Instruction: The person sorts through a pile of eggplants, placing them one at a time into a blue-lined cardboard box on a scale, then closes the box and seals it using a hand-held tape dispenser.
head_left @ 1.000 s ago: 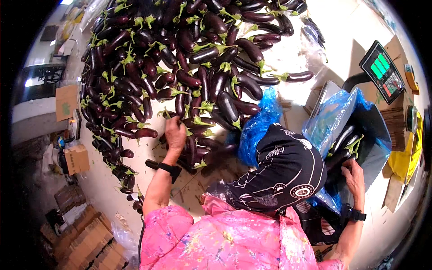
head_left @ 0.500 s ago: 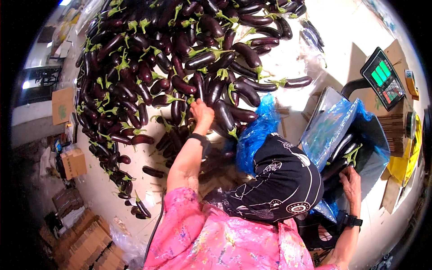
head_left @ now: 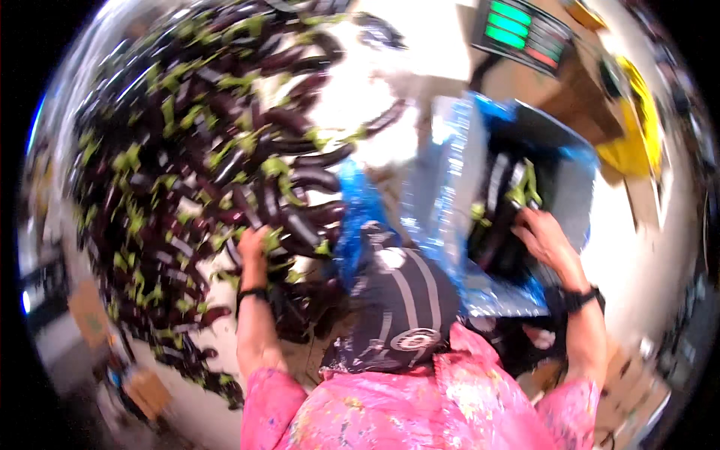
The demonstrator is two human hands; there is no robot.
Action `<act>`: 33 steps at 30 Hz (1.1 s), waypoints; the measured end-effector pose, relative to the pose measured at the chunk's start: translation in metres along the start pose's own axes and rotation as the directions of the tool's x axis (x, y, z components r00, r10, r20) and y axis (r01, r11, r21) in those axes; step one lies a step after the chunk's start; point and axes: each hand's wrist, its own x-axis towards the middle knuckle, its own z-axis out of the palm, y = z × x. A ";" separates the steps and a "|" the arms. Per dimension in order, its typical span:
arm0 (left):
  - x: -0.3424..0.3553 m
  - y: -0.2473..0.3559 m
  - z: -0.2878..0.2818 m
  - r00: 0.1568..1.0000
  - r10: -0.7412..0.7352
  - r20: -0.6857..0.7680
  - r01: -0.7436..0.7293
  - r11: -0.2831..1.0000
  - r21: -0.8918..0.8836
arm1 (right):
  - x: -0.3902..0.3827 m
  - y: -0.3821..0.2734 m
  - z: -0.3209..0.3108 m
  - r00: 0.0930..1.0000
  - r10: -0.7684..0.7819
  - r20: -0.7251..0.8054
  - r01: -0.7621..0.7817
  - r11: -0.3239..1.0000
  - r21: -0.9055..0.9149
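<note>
My left hand (head_left: 253, 243) is at an eggplant (head_left: 244, 202) along the lower edge of a large purple heap; motion blur hides what its fingers grip. My right hand (head_left: 535, 229) is inside a box (head_left: 571, 191) lined with blue plastic (head_left: 499, 296), its fingers closed on the green-stemmed end of an eggplant (head_left: 529, 184), among several others lying there. Between my hands lie crumpled blue plastic (head_left: 358, 202) and black patterned cloth (head_left: 397, 304), above pink floral fabric (head_left: 397, 409).
A scale display (head_left: 521, 34) with green bars stands behind the box. Cardboard (head_left: 581, 97) and a yellow bag (head_left: 634, 135) are at the upper right. More cardboard boxes (head_left: 146, 390) sit at the lower left, and another pile (head_left: 637, 397) at the lower right.
The view has swung, shifting the scale and box up and leftward. My left hand moved from the heap's lower edge further up among eggplants. My right hand has stayed in the box.
</note>
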 end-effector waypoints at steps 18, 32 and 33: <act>-0.122 0.222 0.076 0.788 0.453 0.416 -0.390 0.891 -0.232 | -0.032 -0.004 0.003 0.983 -0.012 -0.184 -0.026 0.980 -0.200; -0.232 0.339 0.325 -0.502 -0.060 0.863 -0.739 -0.489 -0.464 | -0.015 0.003 0.015 0.981 0.009 -0.192 -0.007 1.000 0.008; -0.233 0.326 0.343 -0.518 -0.120 0.847 -0.705 -0.502 -0.502 | -0.016 0.001 0.011 0.984 0.034 -0.177 -0.026 0.998 0.050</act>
